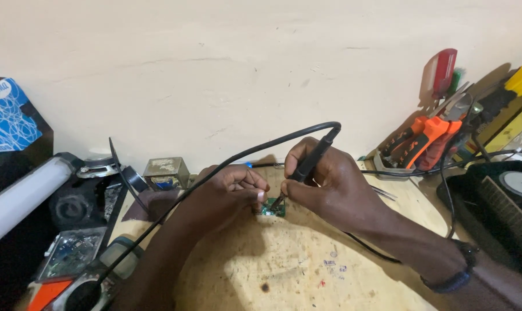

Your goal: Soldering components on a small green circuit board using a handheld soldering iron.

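A small green circuit board (272,209) lies on the worn wooden bench top (284,265). My left hand (232,187) pinches its left edge and holds it down. Gripped like a pen in my right hand (321,184) is a black soldering iron (310,163), whose tip touches the board from above. The iron's black cable (226,163) arcs up over my left hand and runs down to the lower left. A dark band sits on my right wrist (454,279).
Pliers with orange handles (422,141), a red-handled tool (443,72) and other tools stand in a holder at the right. A black device (503,213) lies far right. A small metal box (166,173), a speaker (99,167), a white tube (19,201) and boards lie at left.
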